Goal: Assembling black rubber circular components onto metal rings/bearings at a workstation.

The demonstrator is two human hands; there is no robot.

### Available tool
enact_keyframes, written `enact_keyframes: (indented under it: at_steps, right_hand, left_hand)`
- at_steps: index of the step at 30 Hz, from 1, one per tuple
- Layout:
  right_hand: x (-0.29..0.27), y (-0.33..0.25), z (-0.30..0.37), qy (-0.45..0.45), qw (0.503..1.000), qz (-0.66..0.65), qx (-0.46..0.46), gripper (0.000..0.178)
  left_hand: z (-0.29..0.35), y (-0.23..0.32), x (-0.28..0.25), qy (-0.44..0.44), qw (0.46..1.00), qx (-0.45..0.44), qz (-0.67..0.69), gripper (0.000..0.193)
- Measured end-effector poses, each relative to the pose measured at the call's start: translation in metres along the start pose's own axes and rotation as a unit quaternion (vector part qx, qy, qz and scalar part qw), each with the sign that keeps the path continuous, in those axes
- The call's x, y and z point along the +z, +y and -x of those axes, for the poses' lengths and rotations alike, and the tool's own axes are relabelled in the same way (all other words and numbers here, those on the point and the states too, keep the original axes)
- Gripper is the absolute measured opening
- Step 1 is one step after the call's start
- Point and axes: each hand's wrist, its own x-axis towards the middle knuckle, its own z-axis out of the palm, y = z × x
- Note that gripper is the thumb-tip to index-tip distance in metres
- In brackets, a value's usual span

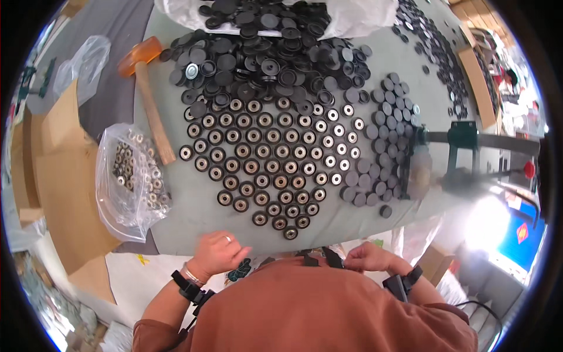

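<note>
My left hand [218, 254] hovers at the table's near edge, fingers curled in and thumb sticking out; I see nothing in it. My right hand [367, 257] is close to my body, its fingers pinched beside a black strap [333, 257]. Whether the strap is between them I cannot make out. Beyond both hands, many black round caps with metal bearings [272, 135] in their centres lie spread in rows on the grey-green cloth. Behind them rises a heap of loose black caps [270, 64]. Plain dark caps [384, 126] sit grouped to the right.
A mallet with an amber head [141, 57] and wooden handle lies left of the caps. Near it are a clear bag of metal bearings [132, 182] and an open cardboard box [67, 176]. A dark green metal press [463, 141] stands at the right, partly blurred.
</note>
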Motion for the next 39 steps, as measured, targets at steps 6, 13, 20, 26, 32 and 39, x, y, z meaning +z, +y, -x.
enact_keyframes:
  at_steps: [6,13,20,26,32,39]
  right_hand:
    - [0.059,0.167,-0.138,0.342,0.89,0.294,-0.059,0.029]
    - [0.094,0.146,-0.255,0.427,0.802,0.398,-0.122,0.035]
    - [0.078,0.145,-0.28,0.435,0.83,0.329,-0.116,0.035]
    - [0.075,0.154,-0.27,0.411,0.853,0.301,-0.114,0.034]
    - [0.065,0.157,-0.256,0.398,0.864,0.29,-0.11,0.034]
    - [0.039,0.159,-0.237,0.383,0.867,0.295,-0.12,0.033]
  left_hand:
    - [-0.026,-0.003,0.025,-0.036,0.991,0.124,0.022,0.014]
    - [-0.03,-0.031,0.012,-0.134,0.963,0.232,-0.031,0.019]
    - [-0.028,-0.039,0.013,-0.174,0.953,0.24,-0.058,0.016]
    - [-0.016,-0.052,0.003,-0.263,0.934,0.235,-0.057,0.019]
    - [0.009,-0.062,0.001,-0.334,0.941,0.056,-0.001,0.022]
    - [-0.024,-0.049,0.003,-0.298,0.936,0.182,-0.044,0.017]
